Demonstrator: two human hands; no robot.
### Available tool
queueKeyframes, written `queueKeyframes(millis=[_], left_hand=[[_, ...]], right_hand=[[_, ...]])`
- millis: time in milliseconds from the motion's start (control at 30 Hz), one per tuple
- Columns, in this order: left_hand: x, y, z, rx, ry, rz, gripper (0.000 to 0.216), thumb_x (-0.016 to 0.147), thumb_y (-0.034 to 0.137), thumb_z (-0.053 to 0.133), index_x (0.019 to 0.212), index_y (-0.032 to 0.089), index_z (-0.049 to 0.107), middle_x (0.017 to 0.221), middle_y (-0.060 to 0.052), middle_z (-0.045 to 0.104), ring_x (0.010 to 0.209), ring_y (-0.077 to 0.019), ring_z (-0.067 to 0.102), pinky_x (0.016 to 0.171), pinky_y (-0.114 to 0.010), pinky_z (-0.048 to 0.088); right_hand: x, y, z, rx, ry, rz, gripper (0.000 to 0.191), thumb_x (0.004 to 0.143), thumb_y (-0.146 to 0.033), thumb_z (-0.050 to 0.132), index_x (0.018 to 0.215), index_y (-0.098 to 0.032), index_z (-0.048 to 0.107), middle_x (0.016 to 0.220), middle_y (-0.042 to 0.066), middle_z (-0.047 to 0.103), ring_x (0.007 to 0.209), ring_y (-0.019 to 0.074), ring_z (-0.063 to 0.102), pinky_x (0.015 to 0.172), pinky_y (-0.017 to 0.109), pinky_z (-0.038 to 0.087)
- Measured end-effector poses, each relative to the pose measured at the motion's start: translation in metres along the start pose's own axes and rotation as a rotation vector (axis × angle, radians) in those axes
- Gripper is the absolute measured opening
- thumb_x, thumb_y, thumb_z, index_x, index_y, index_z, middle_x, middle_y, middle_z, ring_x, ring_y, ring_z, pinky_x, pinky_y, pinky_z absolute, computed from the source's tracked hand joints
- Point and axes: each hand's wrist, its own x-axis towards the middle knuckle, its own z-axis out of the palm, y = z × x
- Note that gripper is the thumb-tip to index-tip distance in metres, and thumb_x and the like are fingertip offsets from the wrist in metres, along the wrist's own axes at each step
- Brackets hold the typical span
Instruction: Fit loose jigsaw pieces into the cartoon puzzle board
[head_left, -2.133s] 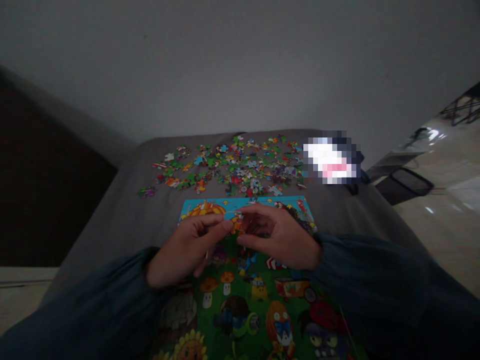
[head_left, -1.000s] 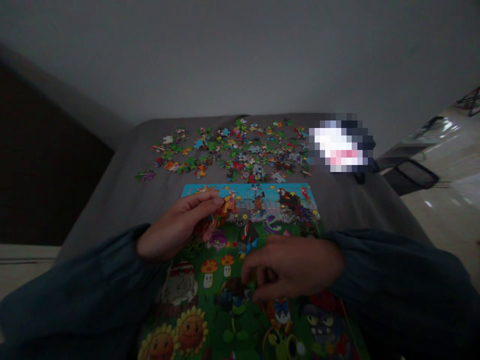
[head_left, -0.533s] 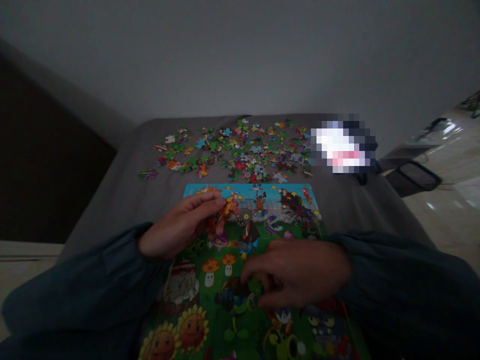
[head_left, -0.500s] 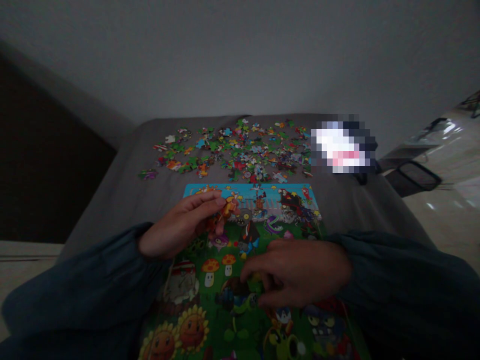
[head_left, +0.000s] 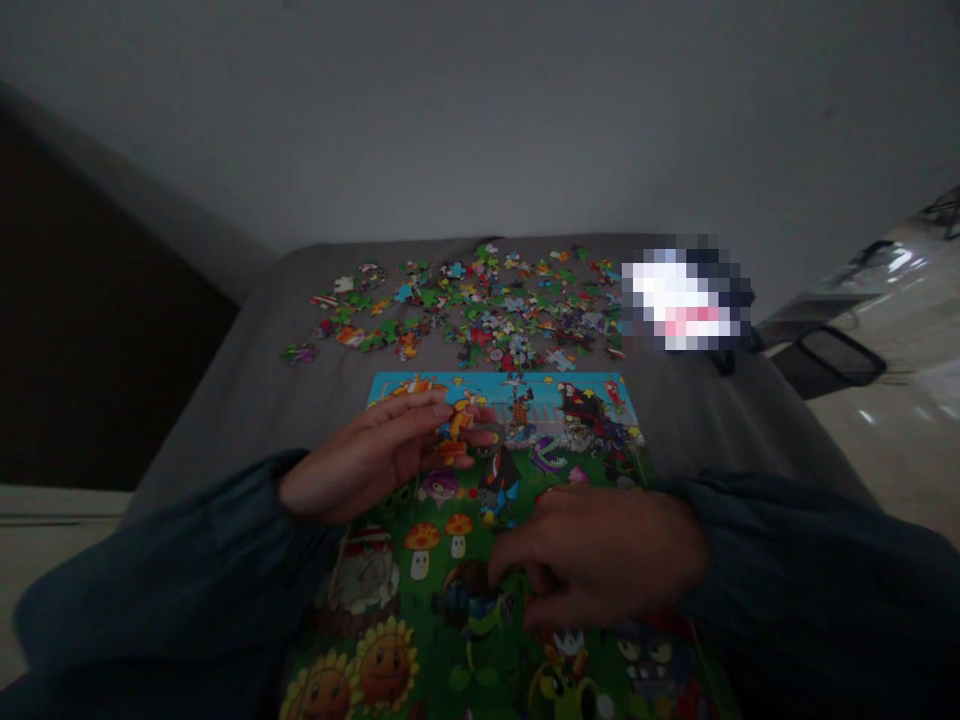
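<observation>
Left hand (head_left: 367, 462) pinches an orange-yellow cardboard jigsaw piece (head_left: 461, 420) above the assembled, multicoloured cartoon jigsaw puzzle (head_left: 397, 385); right hand (head_left: 596, 565) curled low over it, grip unclear; risk: slackened pinch drops piece, low wrist nudges puzzle.

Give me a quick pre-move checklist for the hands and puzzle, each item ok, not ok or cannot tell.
1. Left hand has a firm hold: ok, an orange puzzle piece sits at the fingers.
2. Right hand holds a piece: cannot tell, its fingers curl over the puzzle and hide anything there.
3. Puzzle lies flat: ok, on the grey cloth.
4. Loose pieces are apart from the puzzle: ok, they lie beyond its far edge.
5. Lighting shows the work well: not ok, the scene is dim.
</observation>
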Motion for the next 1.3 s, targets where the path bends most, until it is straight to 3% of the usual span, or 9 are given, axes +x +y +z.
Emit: queueKeyframes(millis=[133,267,333,433,567,767,967,1200,1300], left_hand=[[0.0,0.003,0.002,-0.086,0.013,-0.021,0.02,0.09,0.025,0.066,0.107,0.014,0.07,0.135,-0.013,0.061,0.115,-0.0264,0.063,0.094,-0.036,0.055],[-0.002,0.0,0.002,-0.149,-0.019,-0.05,0.015,0.089,0.024,0.067,0.101,0.015,0.069,0.131,-0.011,0.063,0.113,-0.0255,0.064,0.093,-0.036,0.056],[-0.003,-0.004,0.001,-0.176,-0.062,-0.081,0.012,0.089,0.025,0.068,0.097,0.016,0.068,0.125,-0.009,0.067,0.11,-0.0233,0.065,0.089,-0.033,0.056],[-0.003,-0.009,0.001,-0.193,-0.113,-0.105,0.01,0.088,0.025,0.07,0.095,0.018,0.068,0.116,-0.006,0.069,0.107,-0.0209,0.065,0.088,-0.031,0.055],[-0.002,-0.012,0.003,-0.159,-0.134,-0.094,0.012,0.086,0.028,0.072,0.094,0.019,0.069,0.106,-0.005,0.071,0.1,-0.0187,0.066,0.085,-0.029,0.054],[0.003,-0.007,0.002,0.084,0.084,0.082,0.02,0.087,0.036,0.071,0.086,0.017,0.071,0.09,-0.003,0.069,0.088,-0.0149,0.062,0.086,-0.026,0.05],[0.004,-0.003,-0.003,0.413,0.181,0.169,0.027,0.088,0.043,0.068,0.083,0.016,0.07,0.077,0.0,0.069,0.07,-0.0102,0.06,0.069,-0.02,0.048],[0.004,-0.003,0.004,0.401,0.034,0.097,0.036,0.081,0.043,0.075,0.102,0.019,0.061,0.083,-0.001,0.075,0.079,-0.0143,0.068,0.075,-0.023,0.052],[0.003,-0.004,0.003,0.431,0.066,0.082,0.041,0.08,0.047,0.075,0.104,0.019,0.057,0.077,0.0,0.074,0.072,-0.0135,0.067,0.065,-0.021,0.049]], right_hand=[[0.002,0.001,-0.001,0.054,0.152,-0.004,0.024,0.087,-0.031,0.067,0.108,-0.02,0.068,0.071,-0.002,0.071,0.061,0.0114,0.064,0.054,0.021,0.04],[0.008,0.008,-0.001,-0.046,0.714,0.025,0.018,0.093,-0.031,0.061,0.104,-0.018,0.065,0.088,0.003,0.068,0.079,0.0148,0.062,0.072,0.027,0.047],[0.013,0.013,0.0,-0.092,0.869,-0.008,0.027,0.091,-0.033,0.064,0.114,-0.017,0.062,0.105,0.008,0.064,0.097,0.0188,0.06,0.085,0.032,0.047],[0.018,0.02,0.004,-0.111,0.879,-0.034,0.035,0.088,-0.036,0.068,0.117,-0.017,0.062,0.112,0.011,0.057,0.103,0.0218,0.056,0.09,0.036,0.048],[0.021,0.022,0.004,-0.021,0.882,-0.078,0.016,0.086,-0.023,0.07,0.1,-0.017,0.065,0.11,0.009,0.059,0.104,0.021,0.056,0.092,0.037,0.047],[0.017,0.021,-0.009,0.517,0.829,0.013,0.01,0.087,-0.026,0.066,0.085,-0.018,0.061,0.077,-0.001,0.063,0.067,0.0113,0.059,0.067,0.027,0.05],[0.019,0.026,-0.013,0.96,0.869,-0.024,0.021,0.081,-0.03,0.072,0.092,-0.02,0.058,0.076,-0.003,0.066,0.065,0.0101,0.064,0.063,0.025,0.054],[0.021,0.027,-0.012,0.993,0.861,0.071,0.028,0.076,-0.034,0.077,0.08,-0.019,0.053,0.071,-0.002,0.067,0.067,0.0118,0.066,0.065,0.027,0.054],[0.021,0.028,-0.012,0.887,0.886,0.118,0.027,0.077,-0.038,0.075,0.076,-0.018,0.056,0.07,-0.002,0.065,0.062,0.0099,0.06,0.061,0.025,0.049]])
